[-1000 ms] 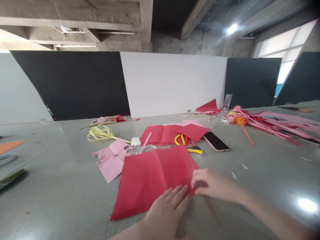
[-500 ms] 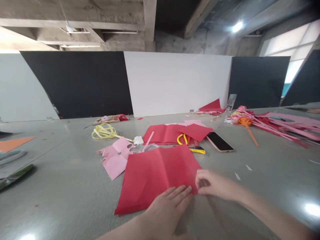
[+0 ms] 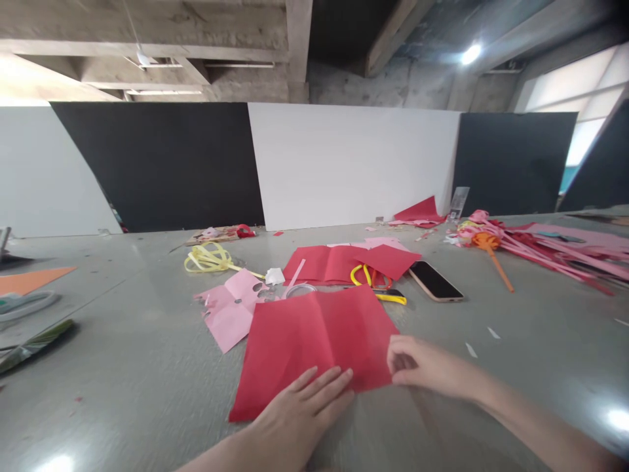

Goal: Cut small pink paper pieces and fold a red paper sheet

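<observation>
Here's the grey bench (image 3: pixel 162 367), wide and cluttered, with a white panel (image 3: pixel 356 167) standing upright along its far side! Front and centre on it lies the big red sheet (image 3: pixel 299 334), a crease running down its middle, right in front of the person. The left hand (image 3: pixel 295 413) presses flat on its near edge, fingers slightly spread! And the right hand (image 3: pixel 417 364) is at the sheet's right edge, fingers curled in toward the thumb; whether they pinch the paper, I can't tell from here. Just past the sheet's left side, a pink sheet (image 3: pixel 228 321) with cut-out holes! Beyond the near sheet there's a 2nd red sheet (image 3: pixel 312 262), creased as well. Over to the right, a phone (image 3: pixel 435 280) lies screen up, dark. Far left, a loose tangle of yellow strips (image 3: pixel 207 258); near the phone, a yellow-and-black tool (image 3: pixel 392 299); and smallest of all, 2 white slivers (image 3: pixel 471 351) lying beyond the right forearm
</observation>
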Demonstrator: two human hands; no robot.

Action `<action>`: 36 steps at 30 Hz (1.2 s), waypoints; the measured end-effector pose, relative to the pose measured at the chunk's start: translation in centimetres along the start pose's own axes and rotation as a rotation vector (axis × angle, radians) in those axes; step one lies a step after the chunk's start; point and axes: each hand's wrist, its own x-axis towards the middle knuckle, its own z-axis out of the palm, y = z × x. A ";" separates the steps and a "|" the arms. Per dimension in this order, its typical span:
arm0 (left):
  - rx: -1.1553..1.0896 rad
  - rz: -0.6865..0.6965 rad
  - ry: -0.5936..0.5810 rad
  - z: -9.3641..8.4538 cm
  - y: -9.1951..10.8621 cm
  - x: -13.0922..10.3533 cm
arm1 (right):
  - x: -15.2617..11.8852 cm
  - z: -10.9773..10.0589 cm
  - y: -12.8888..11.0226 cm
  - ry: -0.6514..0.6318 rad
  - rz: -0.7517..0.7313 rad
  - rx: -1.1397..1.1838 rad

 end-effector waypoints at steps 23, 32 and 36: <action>0.008 -0.120 0.153 -1.4 -1.2 -4.9 | -0.3 -0.2 -0.1 -0.020 0.004 -0.008; -0.057 -0.203 0.109 -1.5 -2.2 -5.1 | -0.4 -0.3 -0.2 -0.031 0.009 -0.003; -0.135 -0.228 0.113 -1.8 -2.8 -5.4 | -0.5 -0.3 -0.2 -0.028 0.000 0.002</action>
